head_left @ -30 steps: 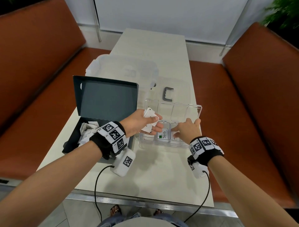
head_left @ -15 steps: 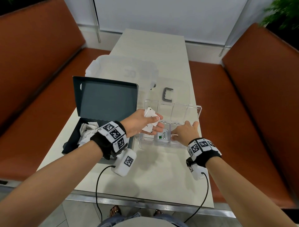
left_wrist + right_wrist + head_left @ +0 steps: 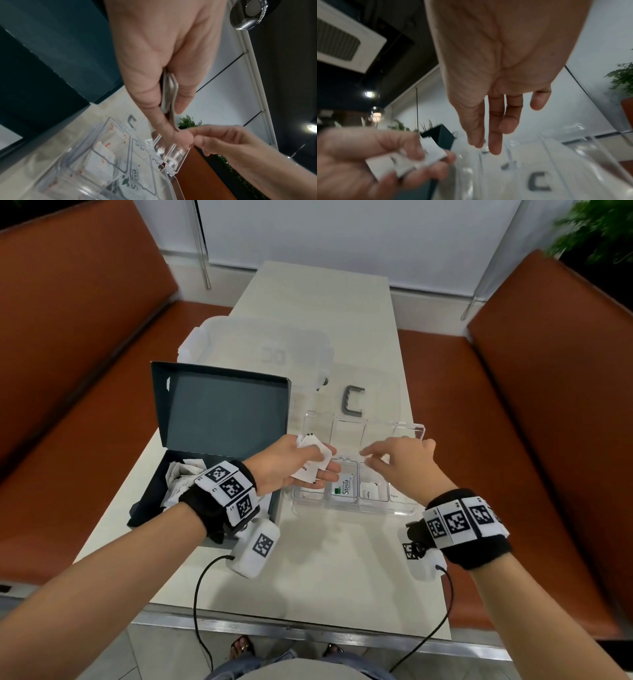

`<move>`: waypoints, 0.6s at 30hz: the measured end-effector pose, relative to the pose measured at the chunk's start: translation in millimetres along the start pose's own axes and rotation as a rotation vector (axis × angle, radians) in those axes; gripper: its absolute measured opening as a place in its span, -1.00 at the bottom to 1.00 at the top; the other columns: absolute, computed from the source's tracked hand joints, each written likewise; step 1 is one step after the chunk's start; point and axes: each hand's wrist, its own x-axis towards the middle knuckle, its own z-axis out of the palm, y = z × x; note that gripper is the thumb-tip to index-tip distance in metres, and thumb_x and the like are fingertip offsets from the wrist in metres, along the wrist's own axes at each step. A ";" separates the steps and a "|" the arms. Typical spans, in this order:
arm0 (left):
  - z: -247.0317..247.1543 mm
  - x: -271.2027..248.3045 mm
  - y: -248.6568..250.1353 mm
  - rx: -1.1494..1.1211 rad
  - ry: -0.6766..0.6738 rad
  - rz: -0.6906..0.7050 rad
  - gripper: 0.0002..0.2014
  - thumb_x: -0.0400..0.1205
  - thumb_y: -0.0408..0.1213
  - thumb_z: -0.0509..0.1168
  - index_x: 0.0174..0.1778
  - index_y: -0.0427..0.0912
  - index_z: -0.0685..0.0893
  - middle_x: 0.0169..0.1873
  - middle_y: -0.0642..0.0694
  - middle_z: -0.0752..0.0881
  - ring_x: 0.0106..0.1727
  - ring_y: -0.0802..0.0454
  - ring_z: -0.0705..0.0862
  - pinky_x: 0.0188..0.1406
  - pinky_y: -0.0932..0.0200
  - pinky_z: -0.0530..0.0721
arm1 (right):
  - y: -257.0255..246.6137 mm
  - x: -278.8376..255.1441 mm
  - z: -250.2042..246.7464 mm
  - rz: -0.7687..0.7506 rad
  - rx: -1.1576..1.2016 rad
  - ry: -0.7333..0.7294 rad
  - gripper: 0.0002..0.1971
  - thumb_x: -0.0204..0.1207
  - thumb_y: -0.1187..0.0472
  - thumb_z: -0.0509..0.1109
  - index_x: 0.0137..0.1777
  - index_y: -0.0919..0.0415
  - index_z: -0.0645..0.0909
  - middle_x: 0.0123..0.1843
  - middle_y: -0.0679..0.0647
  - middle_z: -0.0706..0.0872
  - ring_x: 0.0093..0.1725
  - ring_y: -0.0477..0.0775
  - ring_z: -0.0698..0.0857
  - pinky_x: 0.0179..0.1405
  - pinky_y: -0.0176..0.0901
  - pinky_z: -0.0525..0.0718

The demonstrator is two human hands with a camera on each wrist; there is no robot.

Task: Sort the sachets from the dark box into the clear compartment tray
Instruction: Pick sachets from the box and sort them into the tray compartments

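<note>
L hand (image 3: pixel 291 470) over tray's (image 3: pixel 349 510) near-left corner, palm up, thumb + fingers pinching a small stack of white sachets (image 3: pixel 313 455); seen edge-on in L wrist view (image 3: pixel 169 92), fanned in R wrist view (image 3: pixel 412 161). R hand (image 3: pixel 407 463) above tray's middle, empty, fingers loose + spread, tips pointing toward L hand's stack, just short of touching. Tray clear, lid flipped up at far side, on table (image 3: pixel 325 570) just R of box (image 3: pixel 219 419). Near row holding a Stevia sachet (image 3: pixel 344 486), then 2 more white ones (image 3: pixel 370 493) to its R; text too small to read. Box dark, lid standing open, more crumpled sachets (image 3: pixel 181 477) inside, partly hidden by L wrist. Grey C-shaped handle (image 3: pixel 352 404) beyond tray, on a clear lid. Big clear tub (image 3: pixel 260 347) behind box.
</note>
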 end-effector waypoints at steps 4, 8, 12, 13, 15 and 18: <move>6.0 -4.2 1.0 -0.024 -0.077 0.077 -0.76 0.67 -0.51 0.26 0.25 -0.33 0.63 0.09 -0.34 0.78 0.11 -0.17 0.79 -0.04 0.08 0.79 | -28.4 -9.3 -18.1 -0.066 0.295 0.069 -0.77 0.61 0.11 0.33 0.22 -0.07 0.68 -0.16 -0.24 0.68 -0.32 -0.24 0.54 0.05 -0.18 0.45; 12.3 -6.6 3.7 -0.012 -0.105 0.148 -0.73 0.61 -0.48 0.37 0.23 -0.37 0.66 0.11 -0.38 0.76 0.10 -0.18 0.79 0.01 0.03 0.79 | -45.9 -7.8 -17.1 -0.022 0.451 0.094 -0.77 0.57 0.14 0.40 0.21 0.00 0.68 -0.15 -0.19 0.71 -0.43 -0.31 0.57 -0.24 -0.66 0.44; 15.9 -7.3 7.1 -0.027 -0.071 0.152 -0.72 0.57 -0.46 0.43 0.19 -0.41 0.66 0.06 -0.35 0.78 0.03 -0.16 0.81 -0.05 0.07 0.80 | -46.2 -2.9 -13.7 0.068 0.553 0.087 -0.84 0.47 0.14 0.51 0.03 0.07 0.76 -0.22 -0.03 0.73 -0.37 -0.22 0.56 -0.32 -0.61 0.47; 16.8 -7.6 8.3 -0.039 -0.062 0.134 -0.73 0.59 -0.41 0.42 0.19 -0.40 0.67 0.07 -0.32 0.78 0.04 -0.17 0.81 -0.07 0.08 0.80 | -45.1 -1.8 -12.9 0.081 0.574 0.085 -0.87 0.46 0.16 0.52 -0.01 0.10 0.77 -0.25 -0.04 0.73 -0.35 -0.20 0.58 -0.32 -0.60 0.48; 18.0 -7.6 10.0 -0.122 -0.033 0.075 -0.76 0.66 -0.32 0.34 0.18 -0.38 0.65 0.09 -0.30 0.79 0.07 -0.20 0.80 -0.05 0.04 0.80 | -41.7 -0.2 -12.2 0.110 0.612 0.101 -0.93 0.46 0.18 0.52 -0.09 0.13 0.76 -0.28 -0.06 0.74 -0.32 -0.18 0.63 -0.30 -0.56 0.52; 14.5 -9.7 13.0 -0.316 0.014 -0.009 -0.75 0.73 -0.39 0.14 0.27 -0.42 0.55 0.15 -0.44 0.73 0.14 -0.26 0.77 0.00 -0.05 0.80 | -33.5 2.6 -13.1 0.189 0.725 0.140 -0.96 0.50 0.28 0.46 -0.13 0.13 0.67 -0.22 0.09 0.74 -0.34 -0.08 0.68 -0.28 -0.34 0.66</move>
